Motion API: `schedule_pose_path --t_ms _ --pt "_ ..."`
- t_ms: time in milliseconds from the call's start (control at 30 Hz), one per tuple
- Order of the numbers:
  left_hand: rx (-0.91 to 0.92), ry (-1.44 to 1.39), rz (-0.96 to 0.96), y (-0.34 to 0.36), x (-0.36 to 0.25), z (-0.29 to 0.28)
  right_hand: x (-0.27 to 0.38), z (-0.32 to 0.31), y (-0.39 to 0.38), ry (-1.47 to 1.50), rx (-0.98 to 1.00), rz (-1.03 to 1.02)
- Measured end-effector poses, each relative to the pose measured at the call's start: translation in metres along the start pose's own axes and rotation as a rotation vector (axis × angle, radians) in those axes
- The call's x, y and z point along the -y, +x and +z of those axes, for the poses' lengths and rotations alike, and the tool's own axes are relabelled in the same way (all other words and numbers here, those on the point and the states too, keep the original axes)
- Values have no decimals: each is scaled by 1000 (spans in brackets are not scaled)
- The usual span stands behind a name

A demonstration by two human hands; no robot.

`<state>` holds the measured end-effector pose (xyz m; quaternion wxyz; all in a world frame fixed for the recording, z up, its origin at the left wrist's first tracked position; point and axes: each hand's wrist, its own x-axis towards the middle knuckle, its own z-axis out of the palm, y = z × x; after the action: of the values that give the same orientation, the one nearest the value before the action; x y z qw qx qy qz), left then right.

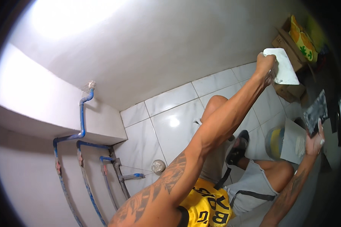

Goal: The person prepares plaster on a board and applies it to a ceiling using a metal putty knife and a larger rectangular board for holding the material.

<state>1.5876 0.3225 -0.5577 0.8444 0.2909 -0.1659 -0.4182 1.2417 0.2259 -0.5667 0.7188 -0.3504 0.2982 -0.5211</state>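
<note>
White and rectangular with rounded corners, the flat trowel plate [287,72] was positioned beside the smooth grey wall [170,49], above the marbled white floor tiles [178,134]; contact with the wall could not be confirmed. The left hand [267,65] was clenched at the plate's left edge, any handle being hidden. The right hand [314,143] grasped the dark, flared scraper [316,109], pale smears on its blade, by the narrow end. Judged by appearance, the plate was light and stiff, its thin edges liable to chip, and damp residue could make it slippery. Firm hold was best taken centrally behind the plate; the scraper required a grip clear of its blade.
</note>
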Motion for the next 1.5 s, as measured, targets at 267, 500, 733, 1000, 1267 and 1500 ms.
schedule_pose_path --t_ms 267,500,733,1000,1267,1500 --pt "-87 339 -164 -55 -60 -49 -97 54 51 15 187 336" --pt "8 487 -93 -71 -107 -26 -115 51 63 -23 224 405" --pt "-179 311 -169 -74 -77 -101 -129 83 51 -291 291 223" --pt "-291 216 -160 -64 -92 -100 -149 120 27 -540 321 13" --pt "-435 280 -85 -114 -135 -113 -177 129 48 -575 489 -208" --pt "-404 262 1 -137 -167 -136 -189 108 67 -729 572 -281"
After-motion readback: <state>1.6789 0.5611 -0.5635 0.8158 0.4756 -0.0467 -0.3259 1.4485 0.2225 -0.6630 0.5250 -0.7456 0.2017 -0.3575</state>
